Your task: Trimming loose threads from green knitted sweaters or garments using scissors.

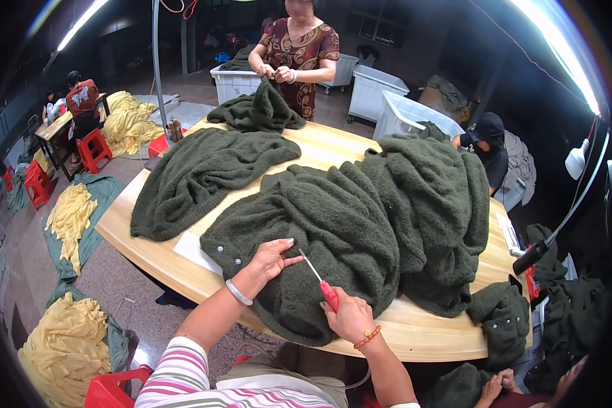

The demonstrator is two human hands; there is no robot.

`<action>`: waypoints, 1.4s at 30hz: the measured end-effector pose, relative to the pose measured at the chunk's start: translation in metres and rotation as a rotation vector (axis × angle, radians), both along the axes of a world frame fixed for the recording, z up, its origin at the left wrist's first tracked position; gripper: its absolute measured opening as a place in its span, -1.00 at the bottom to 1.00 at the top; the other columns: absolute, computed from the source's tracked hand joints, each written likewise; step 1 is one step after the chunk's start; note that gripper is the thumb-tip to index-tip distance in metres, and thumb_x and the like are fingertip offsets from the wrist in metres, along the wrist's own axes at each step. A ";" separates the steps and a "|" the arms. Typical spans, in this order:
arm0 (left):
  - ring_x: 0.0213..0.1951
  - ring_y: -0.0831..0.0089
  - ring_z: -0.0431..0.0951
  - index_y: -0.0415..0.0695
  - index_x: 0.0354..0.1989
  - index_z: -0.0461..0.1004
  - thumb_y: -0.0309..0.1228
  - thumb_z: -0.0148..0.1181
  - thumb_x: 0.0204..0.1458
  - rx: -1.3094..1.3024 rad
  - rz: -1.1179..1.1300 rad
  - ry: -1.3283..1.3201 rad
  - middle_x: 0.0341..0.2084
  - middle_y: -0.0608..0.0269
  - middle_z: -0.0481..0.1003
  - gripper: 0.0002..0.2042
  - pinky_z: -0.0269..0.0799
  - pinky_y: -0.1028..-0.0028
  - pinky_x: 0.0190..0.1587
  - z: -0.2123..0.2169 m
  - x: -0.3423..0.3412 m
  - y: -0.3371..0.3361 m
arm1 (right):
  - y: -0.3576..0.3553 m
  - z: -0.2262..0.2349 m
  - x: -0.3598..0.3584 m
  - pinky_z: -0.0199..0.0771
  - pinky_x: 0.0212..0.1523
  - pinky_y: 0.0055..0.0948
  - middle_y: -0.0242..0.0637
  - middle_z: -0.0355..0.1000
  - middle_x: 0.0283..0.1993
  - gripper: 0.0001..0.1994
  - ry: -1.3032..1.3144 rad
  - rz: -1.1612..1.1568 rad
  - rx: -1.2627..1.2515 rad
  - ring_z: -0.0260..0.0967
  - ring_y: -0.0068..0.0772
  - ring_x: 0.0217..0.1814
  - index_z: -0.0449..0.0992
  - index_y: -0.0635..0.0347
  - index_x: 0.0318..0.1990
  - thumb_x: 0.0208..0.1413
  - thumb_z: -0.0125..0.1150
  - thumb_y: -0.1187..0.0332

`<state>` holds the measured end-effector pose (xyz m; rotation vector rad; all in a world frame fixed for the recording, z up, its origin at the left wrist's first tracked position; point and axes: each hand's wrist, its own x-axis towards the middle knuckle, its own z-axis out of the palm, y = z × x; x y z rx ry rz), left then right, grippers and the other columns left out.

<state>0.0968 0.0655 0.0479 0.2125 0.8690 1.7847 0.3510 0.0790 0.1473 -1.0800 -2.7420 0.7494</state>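
Note:
A dark green knitted cardigan (333, 234) is heaped on the wooden table in front of me. My left hand (270, 262) lies on it, its fingers stretched out and a little apart. My right hand (350, 317) is closed round the red handle of a tool with a thin metal shaft (311, 266); its exact kind is unclear. The shaft's tip is at the knit, right beside my left fingertips. Two shiny round buttons (237, 261) show on the garment left of my left hand.
More green knitwear (207, 173) covers parts of the table (143, 255). Across it, a person (299, 47) handles a green piece; others work at the right. Yellow fabric piles (68, 340) and red stools (95, 149) stand left. White bins (377, 92) are behind.

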 end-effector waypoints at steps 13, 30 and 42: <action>-0.21 0.33 0.55 -0.28 -0.22 0.46 -0.51 0.06 0.21 0.024 0.045 -0.082 -0.30 0.21 0.50 -0.90 0.60 -0.02 -0.06 0.004 -0.002 -0.001 | -0.003 -0.004 0.007 0.46 -0.13 0.02 0.05 0.53 -0.30 -0.63 0.060 0.012 0.007 0.48 0.19 -0.21 0.43 0.06 0.05 0.13 0.18 0.15; -0.28 0.53 0.51 -0.30 -0.23 0.36 -0.57 0.02 0.21 0.142 0.295 0.351 -0.31 0.28 0.41 -0.94 0.69 0.31 -0.18 -0.050 0.036 -0.001 | -0.020 -0.027 0.023 0.48 -0.33 -0.12 -0.09 0.53 -0.34 -0.69 0.273 0.046 0.003 0.50 0.07 -0.32 0.48 0.05 0.03 0.13 0.22 0.27; -0.31 0.59 0.49 -0.36 -0.08 0.35 -0.58 0.00 0.22 0.278 0.334 0.387 -0.30 0.29 0.43 -0.85 0.67 0.33 -0.13 -0.057 0.043 0.000 | 0.007 -0.089 0.015 0.30 -0.69 -0.69 -0.36 0.50 -0.43 -0.66 1.014 -0.306 -0.805 0.37 -0.59 -0.60 0.40 0.21 0.11 0.20 0.18 0.38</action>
